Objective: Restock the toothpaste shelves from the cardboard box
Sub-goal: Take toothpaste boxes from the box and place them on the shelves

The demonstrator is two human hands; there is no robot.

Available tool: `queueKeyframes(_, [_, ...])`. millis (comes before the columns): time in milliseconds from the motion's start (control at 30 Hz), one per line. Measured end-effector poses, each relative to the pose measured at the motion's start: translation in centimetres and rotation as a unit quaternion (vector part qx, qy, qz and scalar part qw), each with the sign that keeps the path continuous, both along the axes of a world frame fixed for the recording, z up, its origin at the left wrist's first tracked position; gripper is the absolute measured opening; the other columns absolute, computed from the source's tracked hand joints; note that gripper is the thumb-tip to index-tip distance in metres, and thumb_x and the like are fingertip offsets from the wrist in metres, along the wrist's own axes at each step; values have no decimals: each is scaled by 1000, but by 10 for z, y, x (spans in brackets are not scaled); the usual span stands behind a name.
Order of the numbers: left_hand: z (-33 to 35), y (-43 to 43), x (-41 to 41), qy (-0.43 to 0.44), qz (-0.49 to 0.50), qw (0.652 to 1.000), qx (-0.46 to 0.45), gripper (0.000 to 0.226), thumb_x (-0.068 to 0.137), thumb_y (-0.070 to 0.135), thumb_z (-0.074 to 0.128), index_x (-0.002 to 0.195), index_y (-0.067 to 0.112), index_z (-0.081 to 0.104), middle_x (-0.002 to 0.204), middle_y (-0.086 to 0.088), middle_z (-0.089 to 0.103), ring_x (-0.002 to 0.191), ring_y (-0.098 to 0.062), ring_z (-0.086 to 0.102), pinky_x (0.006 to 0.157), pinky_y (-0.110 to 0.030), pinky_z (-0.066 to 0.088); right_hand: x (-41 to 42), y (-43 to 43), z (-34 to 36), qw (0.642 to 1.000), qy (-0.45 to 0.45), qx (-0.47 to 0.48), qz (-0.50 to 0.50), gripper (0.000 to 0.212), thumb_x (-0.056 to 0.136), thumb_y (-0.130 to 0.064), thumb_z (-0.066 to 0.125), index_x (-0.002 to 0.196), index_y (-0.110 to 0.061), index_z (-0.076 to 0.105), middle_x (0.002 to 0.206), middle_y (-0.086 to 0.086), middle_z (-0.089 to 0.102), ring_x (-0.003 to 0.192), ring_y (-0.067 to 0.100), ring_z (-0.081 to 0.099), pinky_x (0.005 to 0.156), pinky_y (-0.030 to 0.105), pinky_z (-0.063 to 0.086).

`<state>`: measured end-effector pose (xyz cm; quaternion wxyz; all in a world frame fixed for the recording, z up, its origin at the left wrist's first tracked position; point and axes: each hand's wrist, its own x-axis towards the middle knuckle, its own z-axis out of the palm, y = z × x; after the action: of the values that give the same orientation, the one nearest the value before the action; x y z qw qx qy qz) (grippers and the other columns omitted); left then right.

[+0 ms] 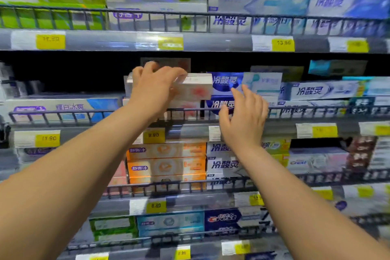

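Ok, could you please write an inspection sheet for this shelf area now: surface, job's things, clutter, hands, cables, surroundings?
Surface: middle shelf, wire rail in front, partly stocked, dark gap at its left.
Job's things: white-and-red toothpaste box on a stack of like boxes; cardboard box not in view.
Clutter: nothing seen.
Hands: left hand grips that box from above; right hand open, holding nothing.
Cables: nothing seen.
Surroundings: stocked shelves above and below, yellow price tags.

Left hand (156,88) curled, right hand (242,120) splayed.
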<state>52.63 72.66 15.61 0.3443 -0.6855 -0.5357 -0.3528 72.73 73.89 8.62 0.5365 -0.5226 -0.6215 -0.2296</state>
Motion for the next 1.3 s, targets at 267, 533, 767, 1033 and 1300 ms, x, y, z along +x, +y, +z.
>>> queueKeyframes(267, [-22, 13, 3, 13, 118, 993, 26, 51, 86, 16, 62, 132, 31, 45, 128, -9, 47, 115, -36, 38, 91, -47, 27, -14, -1, -1, 999, -29, -21, 32, 47, 88, -35, 41, 127, -12, 54, 139, 12, 47, 129, 30, 38, 112, 46, 14])
queueKeyframes(533, [-45, 10, -8, 36, 41, 999, -2, 58, 95, 48, 29, 144, 19, 34, 151, -14, 31, 140, -38, 23, 111, -56, 19, -27, -3, -8, 996, -46, -25, 77, 47, 88, -34, 42, 128, -11, 54, 140, 12, 46, 129, 30, 38, 111, 47, 17])
queueKeyframes(767, [-48, -7, -29, 87, 102, 991, 19, 56, 95, 53, 33, 144, 27, 37, 146, -18, 35, 125, -39, 31, 110, -54, 19, -35, -12, -14, 991, -49, -16, 123, 44, 88, -31, 48, 127, -11, 54, 138, 12, 48, 127, 30, 40, 111, 49, 21])
queueKeyframes(1033, [-113, -74, -58, -15, 84, 996, -30, 44, 91, 38, 50, 131, 21, 53, 136, -9, 49, 118, -32, 42, 97, -46, 34, -77, -39, -50, 959, -69, -8, 273, 37, 84, -25, 53, 117, -10, 60, 120, 8, 58, 114, 26, 48, 102, 43, 30])
queueKeyframes(1300, [-205, -224, -130, -129, 127, 969, -170, 46, 91, 40, 50, 132, 18, 50, 127, -6, 55, 114, -28, 51, 95, -41, 42, -175, -126, -125, 893, -139, -100, 416, 31, 81, -21, 56, 109, -10, 61, 102, 7, 62, 97, 29, 53, 85, 33, 30])
